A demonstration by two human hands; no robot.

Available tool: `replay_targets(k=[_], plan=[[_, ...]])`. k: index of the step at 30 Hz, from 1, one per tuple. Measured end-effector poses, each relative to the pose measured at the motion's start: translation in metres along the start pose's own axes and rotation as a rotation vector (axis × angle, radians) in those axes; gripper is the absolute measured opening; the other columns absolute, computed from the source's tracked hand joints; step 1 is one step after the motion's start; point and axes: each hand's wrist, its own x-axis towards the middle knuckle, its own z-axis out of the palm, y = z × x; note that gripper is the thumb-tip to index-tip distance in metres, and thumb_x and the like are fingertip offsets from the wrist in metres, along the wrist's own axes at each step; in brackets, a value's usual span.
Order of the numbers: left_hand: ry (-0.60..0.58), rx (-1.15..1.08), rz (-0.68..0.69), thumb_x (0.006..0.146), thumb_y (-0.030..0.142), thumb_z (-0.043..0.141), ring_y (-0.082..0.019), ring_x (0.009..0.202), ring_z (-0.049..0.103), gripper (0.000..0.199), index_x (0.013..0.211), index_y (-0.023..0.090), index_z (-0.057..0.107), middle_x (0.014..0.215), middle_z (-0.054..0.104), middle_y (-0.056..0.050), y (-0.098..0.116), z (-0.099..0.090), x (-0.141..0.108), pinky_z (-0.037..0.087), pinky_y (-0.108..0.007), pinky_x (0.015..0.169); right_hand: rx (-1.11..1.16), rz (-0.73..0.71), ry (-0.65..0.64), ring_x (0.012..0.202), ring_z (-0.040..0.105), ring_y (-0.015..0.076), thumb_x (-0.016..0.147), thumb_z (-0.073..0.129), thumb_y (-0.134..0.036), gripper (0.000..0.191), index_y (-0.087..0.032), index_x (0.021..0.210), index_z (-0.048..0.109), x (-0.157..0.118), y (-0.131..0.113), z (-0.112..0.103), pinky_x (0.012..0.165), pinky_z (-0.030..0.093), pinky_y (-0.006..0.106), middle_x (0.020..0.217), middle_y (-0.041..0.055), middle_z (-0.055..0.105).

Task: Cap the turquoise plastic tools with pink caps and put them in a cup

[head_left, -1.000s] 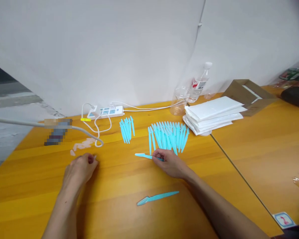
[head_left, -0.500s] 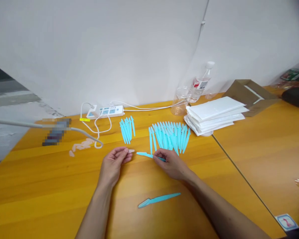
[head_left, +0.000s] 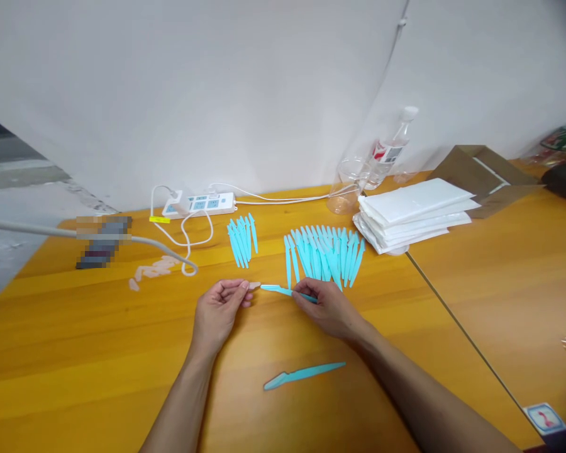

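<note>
Pinched between thumb and fingers of my left hand (head_left: pixel 222 308) is a small translucent blade cap (head_left: pixel 255 285). My right hand (head_left: pixel 323 305) grips a turquoise eyebrow razor (head_left: pixel 277 289) by its handle, with the blade end pointing left. The cap's open end and the razor's tip are almost touching; I cannot tell whether they meet. Nearer to me lies a single eyebrow razor (head_left: pixel 304 375) flat on the table. Beyond my right hand is a fanned row of several razors (head_left: pixel 327 251), and a smaller group of razors (head_left: pixel 241 242) lies to its left.
Loose caps (head_left: pixel 155 269) lie at the left near a white cable and power strip (head_left: pixel 207 204). A pixelated dark object (head_left: pixel 104 242) is farther left. White packets (head_left: pixel 415 211), a plastic cup (head_left: pixel 346 189), a bottle (head_left: pixel 389 151) and a cardboard box (head_left: pixel 481 176) stand towards the back right.
The gap between the cap in my left hand and the razor in my right hand has narrowed. Both hands keep their grips. The view has shifted slightly.
</note>
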Motion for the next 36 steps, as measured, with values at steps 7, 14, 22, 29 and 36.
replay_targets(k=[7, 14, 22, 29, 36], plan=[[-0.143, 0.062, -0.033, 0.072, 0.047, 0.078, -0.017, 0.069, 0.071, 0.039, 0.089, 0.013, 0.067, 0.076, 0.075, -0.008, -0.007, 0.013, -0.007, 0.056, -0.027, 0.064, 0.001, -0.021, -0.022, 0.063, 0.051, 0.0113, 0.092, 0.050, -0.033, 0.022, -0.019, 0.085, 0.066, -0.004, -0.007, 0.002, 0.058, 0.036, 0.022, 0.070, -0.0028, 0.063], [-0.195, 0.025, -0.014, 0.077, 0.045, 0.075, -0.016, 0.079, 0.070, 0.051, 0.116, 0.016, 0.061, 0.101, 0.074, -0.010, -0.006, 0.015, -0.009, 0.056, -0.027, 0.069, -0.217, -0.015, 0.309, 0.068, 0.057, 0.0143, 0.089, 0.057, -0.037, 0.028, -0.019, 0.071, 0.068, 0.001, -0.005, -0.008, 0.064, 0.038, 0.024, 0.075, 0.0030, 0.066], [-0.219, 0.075, 0.028, 0.077, 0.048, 0.072, -0.012, 0.066, 0.063, 0.048, 0.112, 0.016, 0.066, 0.084, 0.072, -0.005, -0.004, 0.011, -0.005, 0.051, -0.024, 0.063, -0.584, 0.227, 0.473, 0.062, 0.059, 0.0185, 0.091, 0.050, -0.043, 0.036, -0.021, 0.071, 0.070, 0.015, 0.019, -0.033, 0.059, 0.030, 0.028, 0.065, 0.0054, 0.068], [-0.228, 0.124, 0.027, 0.080, 0.049, 0.069, -0.014, 0.068, 0.064, 0.044, 0.106, 0.014, 0.069, 0.080, 0.072, -0.007, -0.009, 0.007, -0.003, 0.052, -0.026, 0.066, -0.619, 0.172, 0.467, 0.061, 0.060, 0.0178, 0.093, 0.049, -0.043, 0.040, -0.020, 0.067, 0.068, 0.010, 0.009, -0.033, 0.060, 0.030, 0.028, 0.065, 0.0056, 0.069], [0.360, 0.662, 0.145, 0.079, 0.053, 0.063, -0.021, 0.075, 0.066, 0.043, 0.100, 0.017, 0.073, 0.088, 0.074, -0.008, 0.018, -0.073, 0.025, 0.049, -0.031, 0.071, -0.597, 0.046, 0.243, 0.084, 0.067, 0.0207, 0.094, 0.051, -0.041, 0.031, -0.020, 0.088, 0.073, 0.057, -0.038, -0.009, 0.073, 0.040, 0.027, 0.087, 0.0075, 0.075]])
